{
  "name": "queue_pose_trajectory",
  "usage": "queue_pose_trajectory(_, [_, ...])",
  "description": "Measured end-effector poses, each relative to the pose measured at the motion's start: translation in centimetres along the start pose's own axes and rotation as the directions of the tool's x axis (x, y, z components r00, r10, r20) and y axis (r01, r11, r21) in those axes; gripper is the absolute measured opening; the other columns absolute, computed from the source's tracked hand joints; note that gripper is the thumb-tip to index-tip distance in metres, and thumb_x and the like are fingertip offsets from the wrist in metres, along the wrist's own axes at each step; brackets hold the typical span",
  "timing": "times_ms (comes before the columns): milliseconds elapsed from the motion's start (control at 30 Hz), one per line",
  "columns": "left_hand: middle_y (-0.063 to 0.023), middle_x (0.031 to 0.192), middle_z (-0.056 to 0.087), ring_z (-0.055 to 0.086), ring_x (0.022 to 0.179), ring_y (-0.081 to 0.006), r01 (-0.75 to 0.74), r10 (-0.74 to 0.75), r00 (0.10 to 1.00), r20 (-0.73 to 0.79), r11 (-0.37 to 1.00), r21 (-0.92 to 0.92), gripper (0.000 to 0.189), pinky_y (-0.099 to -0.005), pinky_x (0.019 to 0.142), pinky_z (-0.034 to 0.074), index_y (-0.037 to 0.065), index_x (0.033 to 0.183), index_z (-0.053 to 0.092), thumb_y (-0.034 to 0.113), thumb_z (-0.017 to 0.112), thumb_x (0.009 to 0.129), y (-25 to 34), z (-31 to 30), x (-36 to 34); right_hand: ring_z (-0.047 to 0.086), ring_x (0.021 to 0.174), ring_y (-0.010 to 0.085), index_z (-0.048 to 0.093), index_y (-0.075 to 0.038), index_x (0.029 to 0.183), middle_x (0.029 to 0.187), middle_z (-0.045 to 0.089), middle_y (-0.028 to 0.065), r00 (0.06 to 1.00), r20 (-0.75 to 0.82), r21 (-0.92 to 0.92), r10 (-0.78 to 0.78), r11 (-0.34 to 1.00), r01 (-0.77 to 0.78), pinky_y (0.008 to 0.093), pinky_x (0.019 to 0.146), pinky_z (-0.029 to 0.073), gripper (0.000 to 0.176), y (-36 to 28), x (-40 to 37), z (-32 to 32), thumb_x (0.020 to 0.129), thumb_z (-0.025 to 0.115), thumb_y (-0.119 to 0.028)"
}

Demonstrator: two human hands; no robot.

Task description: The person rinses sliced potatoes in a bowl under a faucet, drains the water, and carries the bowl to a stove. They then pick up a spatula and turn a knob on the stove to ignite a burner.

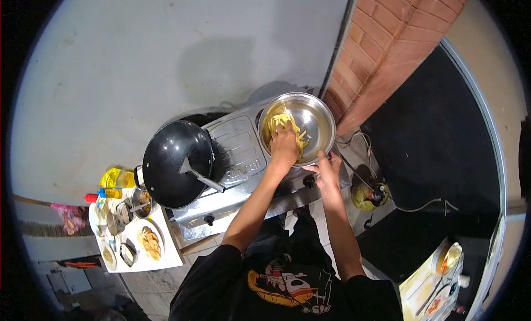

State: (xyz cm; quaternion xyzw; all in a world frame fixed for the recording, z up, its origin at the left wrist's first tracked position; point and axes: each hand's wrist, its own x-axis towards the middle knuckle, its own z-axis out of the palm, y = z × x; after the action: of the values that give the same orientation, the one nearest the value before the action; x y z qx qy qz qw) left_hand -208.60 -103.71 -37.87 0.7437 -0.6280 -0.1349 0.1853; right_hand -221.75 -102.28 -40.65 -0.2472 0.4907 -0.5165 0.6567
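A steel bowl (319,108) sits tilted over the right side of the gas stove, with raw-looking potato strips (283,119) gathered at its left. My left hand (284,147) reaches into the bowl, its fingers closed among the strips and their tips partly hidden. At the lower right rim, my right hand (327,169) grips the bowl, thumb on top and fingers beneath. On the left burner stands a black wok (166,160). A spatula (199,177) rests in it, handle over the near right rim.
The steel gas stove (238,149) has front knobs. To its left, a white table (149,263) carries plates of food and an oil bottle (116,178). A brick pillar (381,44) rises behind right. A gas cylinder (368,196) stands on the floor at right.
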Motion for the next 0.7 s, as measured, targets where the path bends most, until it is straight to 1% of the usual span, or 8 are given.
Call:
queue_pose_trajectory(67, [-0.0320, 0.117, 0.046, 0.054, 0.102, -0.0455, -0.013, 0.013, 1.000, -0.015, 1.000, -0.026, 0.066, -0.0481, 0.085, 0.047, -0.007, 0.129, 0.037, 0.006, 0.068, 0.071, 0.2, -0.9, 0.8, 0.066, 0.072, 0.0263, 0.048, 0.008, 0.112, 0.096, 0.061, 0.0179, 0.999, 0.033, -0.014, 0.042, 0.999, -0.041, 0.0364, 0.053, 0.059, 0.028, -0.4, 1.5, 0.0, 0.087, 0.049, -0.006])
queue_pose_trajectory(167, [-0.0316, 0.113, 0.052, 0.055, 0.102, -0.0420, -0.013, 0.009, 0.998, -0.059, 0.997, -0.071, 0.057, -0.0451, 0.086, 0.046, -0.008, 0.124, 0.044, 0.013, 0.068, 0.075, 0.5, -2.3, 1.6, 0.065, 0.078, 0.0323, 0.045, 0.015, 0.114, 0.102, 0.057, 0.0243, 0.988, 0.152, -0.066, 0.029, 0.998, -0.019, 0.0381, 0.058, 0.061, 0.030, -1.3, 3.5, -0.1, 0.090, 0.045, -0.003])
queue_pose_trajectory(267, [-0.0216, 0.102, 0.063, 0.061, 0.095, -0.0381, -0.093, 0.059, 0.966, -0.250, 0.988, -0.124, 0.037, -0.0426, 0.081, 0.049, -0.003, 0.110, 0.058, 0.007, 0.067, 0.076, 0.8, -4.1, 1.9, 0.066, 0.077, 0.0311, 0.047, 0.015, 0.112, 0.101, 0.057, 0.0241, 0.979, 0.198, -0.108, 0.050, 0.994, -0.029, 0.0376, 0.058, 0.061, 0.028, -2.1, 5.0, 0.3, 0.090, 0.045, -0.003])
queue_pose_trajectory(300, [-0.0216, 0.102, 0.063, 0.061, 0.095, -0.0381, -0.080, 0.049, 0.966, -0.255, 0.990, -0.115, 0.037, -0.0426, 0.081, 0.049, -0.003, 0.110, 0.058, 0.007, 0.067, 0.076, 1.0, -4.7, 1.8, 0.066, 0.077, 0.0307, 0.047, 0.015, 0.111, 0.101, 0.058, 0.0237, 0.975, 0.211, -0.136, 0.072, 0.990, -0.043, 0.0373, 0.058, 0.061, 0.028, -2.4, 5.5, 0.4, 0.090, 0.045, -0.003])
queue_pose_trajectory(367, [-0.0198, 0.096, 0.065, 0.064, 0.087, -0.0348, -0.081, 0.000, 0.967, -0.255, 0.948, -0.309, 0.031, -0.0380, 0.074, 0.052, -0.003, 0.105, 0.061, 0.004, 0.067, 0.076, 1.6, -6.0, 1.4, 0.066, 0.076, 0.0303, 0.048, 0.015, 0.111, 0.101, 0.058, 0.0233, 0.966, 0.238, -0.171, 0.101, 0.983, -0.060, 0.0371, 0.058, 0.061, 0.027, -2.5, 6.1, 0.3, 0.090, 0.046, -0.003])
queue_pose_trajectory(400, [-0.0186, 0.094, 0.066, 0.067, 0.082, -0.0283, -0.014, -0.089, 0.967, -0.241, 0.918, -0.397, 0.021, -0.0347, 0.070, 0.053, -0.004, 0.097, 0.065, 0.004, 0.067, 0.077, 2.2, -6.5, 0.9, 0.066, 0.076, 0.0304, 0.048, 0.015, 0.110, 0.101, 0.058, 0.0230, 0.965, 0.226, -0.184, 0.131, 0.979, -0.090, 0.0370, 0.058, 0.061, 0.027, -2.4, 6.5, 0.4, 0.089, 0.046, -0.003])
queue_pose_trajectory(633, [-0.0124, 0.083, 0.067, 0.064, 0.076, -0.0171, 0.001, -0.134, 0.968, -0.213, 0.848, -0.530, 0.013, -0.0289, 0.067, 0.052, -0.003, 0.084, 0.068, 0.010, 0.068, 0.081, 1.3, -5.5, -3.0, 0.065, 0.078, 0.0292, 0.050, 0.015, 0.105, 0.102, 0.057, 0.0218, 0.944, 0.274, -0.193, 0.181, 0.973, -0.131, 0.0373, 0.059, 0.061, 0.028, -2.6, 8.1, 0.8, 0.086, 0.051, -0.005])
queue_pose_trajectory(700, [-0.0075, 0.080, 0.067, 0.061, 0.073, -0.0122, 0.052, -0.200, 0.971, -0.130, 0.710, -0.702, 0.014, -0.0246, 0.064, 0.049, -0.002, 0.085, 0.069, 0.012, 0.067, 0.083, 0.3, -3.9, -4.6, 0.063, 0.082, 0.0294, 0.050, 0.014, 0.105, 0.103, 0.056, 0.0222, 0.928, 0.305, -0.203, 0.216, 0.966, -0.158, 0.0385, 0.062, 0.061, 0.028, -2.3, 9.0, 0.4, 0.086, 0.054, -0.007])
